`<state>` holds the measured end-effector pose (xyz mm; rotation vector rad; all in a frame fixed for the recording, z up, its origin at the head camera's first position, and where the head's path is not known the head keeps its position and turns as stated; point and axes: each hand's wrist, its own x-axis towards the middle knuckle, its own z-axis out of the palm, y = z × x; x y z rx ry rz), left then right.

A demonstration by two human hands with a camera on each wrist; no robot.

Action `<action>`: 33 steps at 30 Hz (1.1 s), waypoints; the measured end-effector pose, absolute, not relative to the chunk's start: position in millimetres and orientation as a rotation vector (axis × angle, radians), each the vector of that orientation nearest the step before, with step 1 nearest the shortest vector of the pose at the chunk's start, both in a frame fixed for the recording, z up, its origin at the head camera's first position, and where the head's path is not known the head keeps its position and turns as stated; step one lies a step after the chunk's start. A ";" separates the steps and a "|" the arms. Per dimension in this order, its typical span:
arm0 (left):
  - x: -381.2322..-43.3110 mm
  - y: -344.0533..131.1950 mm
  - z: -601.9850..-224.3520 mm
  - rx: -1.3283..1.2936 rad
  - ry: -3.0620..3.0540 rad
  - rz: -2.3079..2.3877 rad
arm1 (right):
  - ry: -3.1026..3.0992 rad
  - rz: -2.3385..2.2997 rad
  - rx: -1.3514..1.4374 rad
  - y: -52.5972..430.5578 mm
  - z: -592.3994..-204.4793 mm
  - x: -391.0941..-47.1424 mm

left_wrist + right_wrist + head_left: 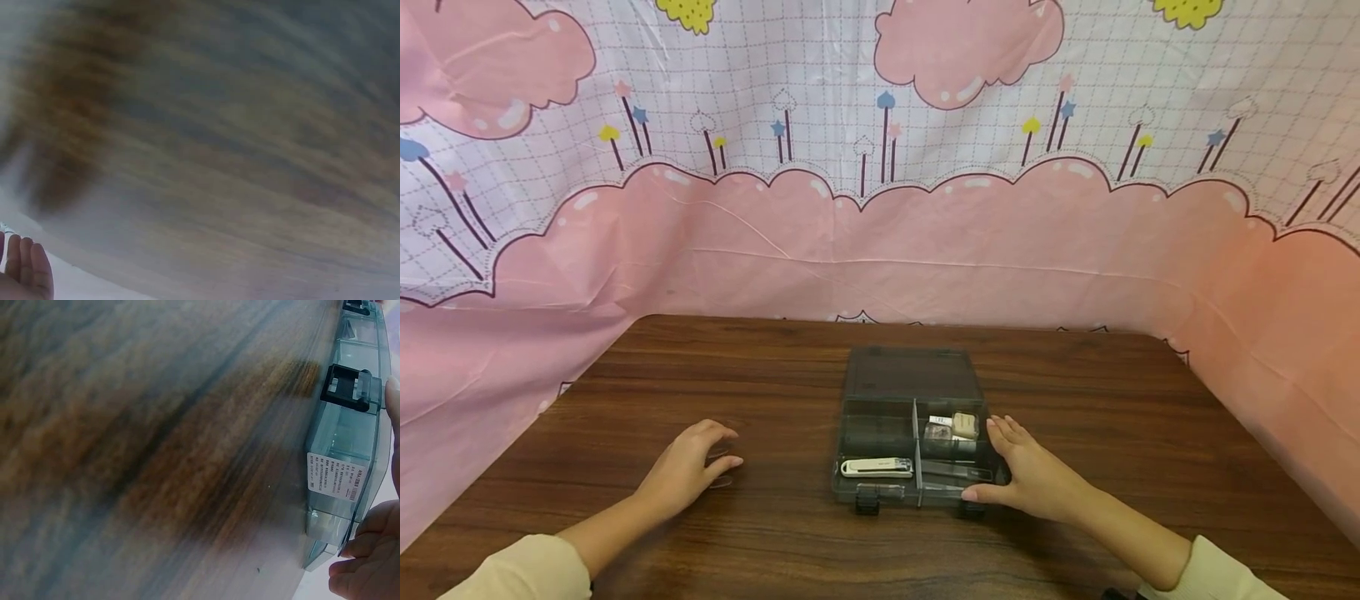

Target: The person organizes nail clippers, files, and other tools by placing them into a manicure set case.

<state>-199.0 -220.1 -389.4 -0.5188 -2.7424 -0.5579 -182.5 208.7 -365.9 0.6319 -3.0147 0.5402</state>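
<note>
White label (336, 477) on box (347, 434) — right wrist only

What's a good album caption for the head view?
A divided box with its lid open holds a nail clipper and small bottles, right hand at its edge, left hand apart.

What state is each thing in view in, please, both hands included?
Plastic storage box: open, compartments exposed
Lid: open, lying back behind the box
Latches: undone
Nail clipper: lying in the front-left compartment
Small bottles: in the rear-right compartment, caps unclear
Left hand: thumb and fingertips apart
Right hand: holding the box's right side
</note>
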 end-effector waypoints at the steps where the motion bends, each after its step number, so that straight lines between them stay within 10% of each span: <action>1: -198.9 -221.3 -390.1 -0.503 -2.754 -0.564 | -3.016 0.539 0.634 208.4 -365.5 -182.6; 33: -202.4 -234.9 -392.7 -0.315 -2.830 -0.650 | -3.000 0.537 0.642 207.8 -364.4 -181.6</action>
